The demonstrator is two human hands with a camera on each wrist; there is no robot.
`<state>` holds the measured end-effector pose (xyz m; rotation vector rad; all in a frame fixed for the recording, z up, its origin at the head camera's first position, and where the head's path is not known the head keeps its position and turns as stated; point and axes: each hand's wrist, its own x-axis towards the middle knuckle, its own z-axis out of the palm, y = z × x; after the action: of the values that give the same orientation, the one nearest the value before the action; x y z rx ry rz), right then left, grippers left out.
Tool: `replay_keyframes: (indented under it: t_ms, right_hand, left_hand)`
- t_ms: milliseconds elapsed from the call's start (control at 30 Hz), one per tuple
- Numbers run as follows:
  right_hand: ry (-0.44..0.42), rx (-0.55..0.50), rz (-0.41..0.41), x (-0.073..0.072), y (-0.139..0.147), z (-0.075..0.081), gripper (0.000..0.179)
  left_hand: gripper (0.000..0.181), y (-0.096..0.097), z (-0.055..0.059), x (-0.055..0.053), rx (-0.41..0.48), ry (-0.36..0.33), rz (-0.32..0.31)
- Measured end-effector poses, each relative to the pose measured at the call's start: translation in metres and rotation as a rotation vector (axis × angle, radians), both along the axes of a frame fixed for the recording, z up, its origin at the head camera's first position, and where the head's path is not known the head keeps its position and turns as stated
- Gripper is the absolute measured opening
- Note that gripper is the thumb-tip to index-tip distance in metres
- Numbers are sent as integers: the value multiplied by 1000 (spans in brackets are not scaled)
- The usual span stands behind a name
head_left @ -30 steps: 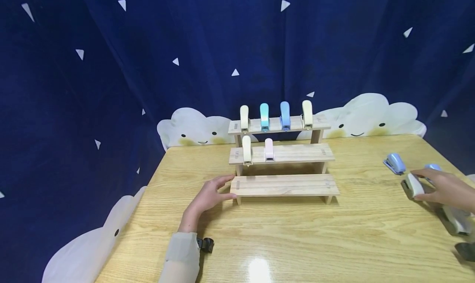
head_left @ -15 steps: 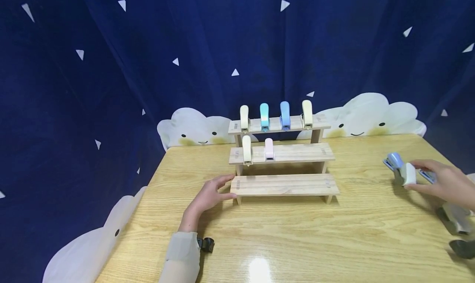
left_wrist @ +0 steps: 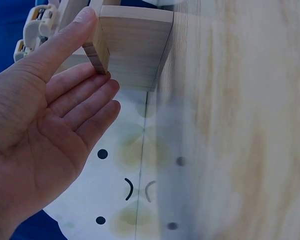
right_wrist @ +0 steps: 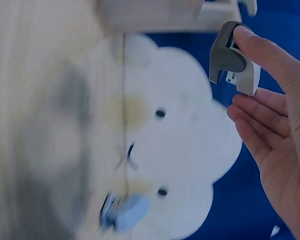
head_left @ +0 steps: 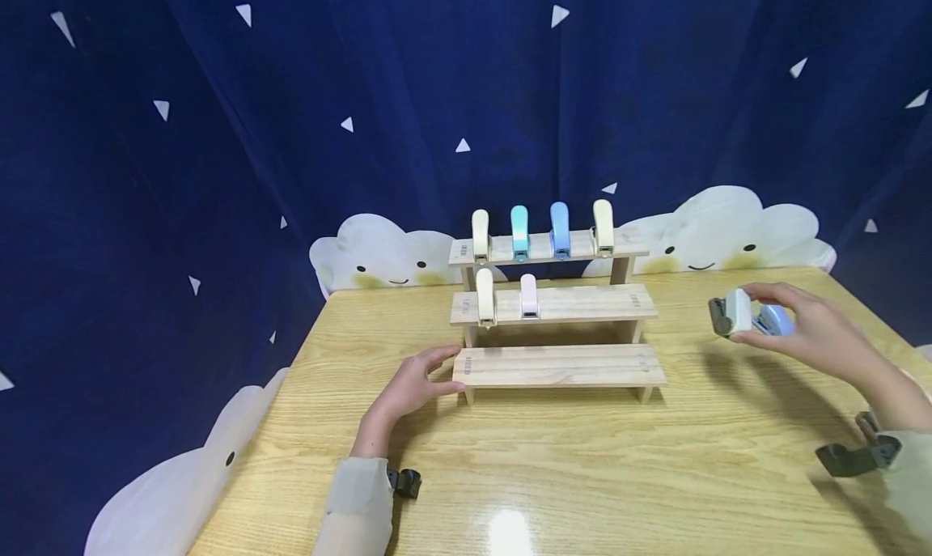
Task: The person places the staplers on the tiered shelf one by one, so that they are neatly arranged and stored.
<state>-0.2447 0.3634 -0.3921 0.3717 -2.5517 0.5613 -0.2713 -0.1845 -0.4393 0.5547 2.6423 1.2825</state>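
In the head view, my right hand (head_left: pixel 797 337) pinches a white and grey stapler (head_left: pixel 739 310) between thumb and fingers, above the table on the right. The right wrist view shows this stapler (right_wrist: pixel 234 59) tilted, thumb on its grey part and fingers at its white side. My left hand (head_left: pixel 412 384) holds the left end of the lowest step of a wooden three-step rack (head_left: pixel 561 367), thumb at the front corner, fingers at the back. Two cream staplers, a turquoise one (head_left: pixel 520 232) and a blue one (head_left: pixel 560 229) stand on the top step; a cream and a pink stapler (head_left: pixel 528 295) are on the middle step.
A light-blue stapler (head_left: pixel 775 320) lies on the wooden table (head_left: pixel 582 475) behind my right hand, partly covered by it. A dark blue curtain (head_left: pixel 408 78) with white clouds hangs behind the table.
My right hand has lifted the white and grey stapler off the table and carried it left, toward the rack. My left hand stays at the rack's end.
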Motion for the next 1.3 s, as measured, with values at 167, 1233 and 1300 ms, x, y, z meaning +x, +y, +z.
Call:
replay_keyframes:
  t_ms: [167, 1233, 1300]
  right_hand:
    - [83, -1, 69, -9, -34, 15, 72]
    - [-43, 77, 315, -62, -178, 33, 68]
    - [-51, 83, 322, -65, -180, 34, 68]
  left_hand:
    - [70, 0, 1, 0, -1, 1, -2]
    - [70, -1, -1, 1, -18, 24, -19]
    - [70, -1, -1, 1, -21, 23, -17]
